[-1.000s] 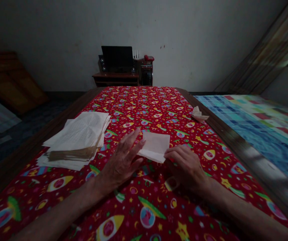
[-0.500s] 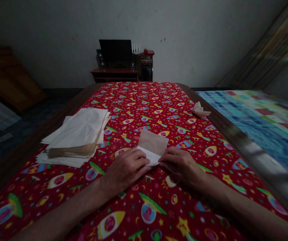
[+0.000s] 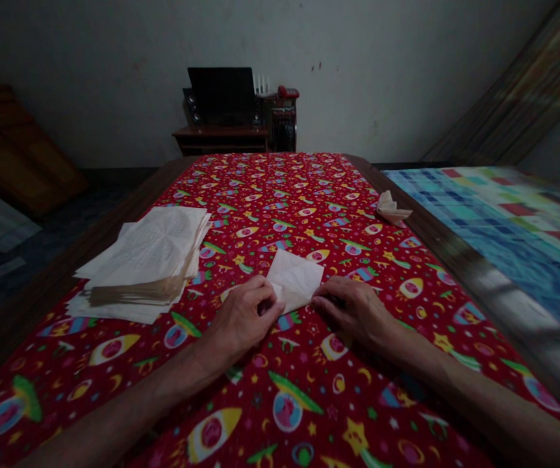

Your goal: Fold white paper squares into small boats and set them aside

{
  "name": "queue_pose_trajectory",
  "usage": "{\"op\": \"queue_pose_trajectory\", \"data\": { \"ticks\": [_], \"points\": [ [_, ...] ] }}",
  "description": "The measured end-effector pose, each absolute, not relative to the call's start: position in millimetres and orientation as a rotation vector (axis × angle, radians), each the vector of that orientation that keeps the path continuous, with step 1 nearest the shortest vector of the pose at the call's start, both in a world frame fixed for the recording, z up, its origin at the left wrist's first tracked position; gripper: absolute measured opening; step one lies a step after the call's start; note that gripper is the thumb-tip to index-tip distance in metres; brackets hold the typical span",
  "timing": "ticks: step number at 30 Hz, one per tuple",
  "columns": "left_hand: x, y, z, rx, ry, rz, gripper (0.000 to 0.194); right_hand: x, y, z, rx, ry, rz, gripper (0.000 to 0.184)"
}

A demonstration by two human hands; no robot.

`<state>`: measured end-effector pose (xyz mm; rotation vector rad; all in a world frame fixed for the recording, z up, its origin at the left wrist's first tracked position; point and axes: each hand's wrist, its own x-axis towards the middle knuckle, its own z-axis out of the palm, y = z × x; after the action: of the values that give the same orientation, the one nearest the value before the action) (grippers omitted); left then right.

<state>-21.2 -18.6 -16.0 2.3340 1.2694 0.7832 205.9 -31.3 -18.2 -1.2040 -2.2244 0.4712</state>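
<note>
A small, creased sheet of paper (image 3: pixel 295 278) lies on the red patterned cloth in front of me, its pale face up. My left hand (image 3: pixel 247 311) pinches its near left corner between thumb and curled forefinger. At the near right corner, my right hand (image 3: pixel 355 307) has its fingers closed on the paper's edge; the fingertips are partly hidden. To the left is a stack of loose paper sheets (image 3: pixel 151 250), white and brownish, with crease lines on the top one. A folded paper piece (image 3: pixel 391 208) stands near the cloth's right edge.
The red cloth (image 3: pixel 290 403) covers a long table with dark wooden edges (image 3: pixel 436 250). Beyond its far end is a small desk (image 3: pixel 221 133) with a black monitor (image 3: pixel 221 94) and speakers. A bed with a checked cover (image 3: pixel 494 227) is on the right.
The paper's brownish face with a white flap along the near edge has given way to a pale face. My hands have moved slightly apart. The view has shifted a little.
</note>
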Motion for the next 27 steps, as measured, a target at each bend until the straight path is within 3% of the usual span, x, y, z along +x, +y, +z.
{"op": "queue_pose_trajectory", "data": {
  "ticks": [13, 27],
  "points": [
    [-19.7, -13.2, -13.3, 2.345, 1.333, 0.698, 0.019, 197.7, -31.7, -16.8, -1.363, -2.214, 0.382, 0.009],
    [-18.6, -12.5, -8.4, 2.333, 1.349, 0.648, 0.023, 198.1, -32.8, -23.8, -1.349, -2.241, 0.256, 0.013]
  ]
}}
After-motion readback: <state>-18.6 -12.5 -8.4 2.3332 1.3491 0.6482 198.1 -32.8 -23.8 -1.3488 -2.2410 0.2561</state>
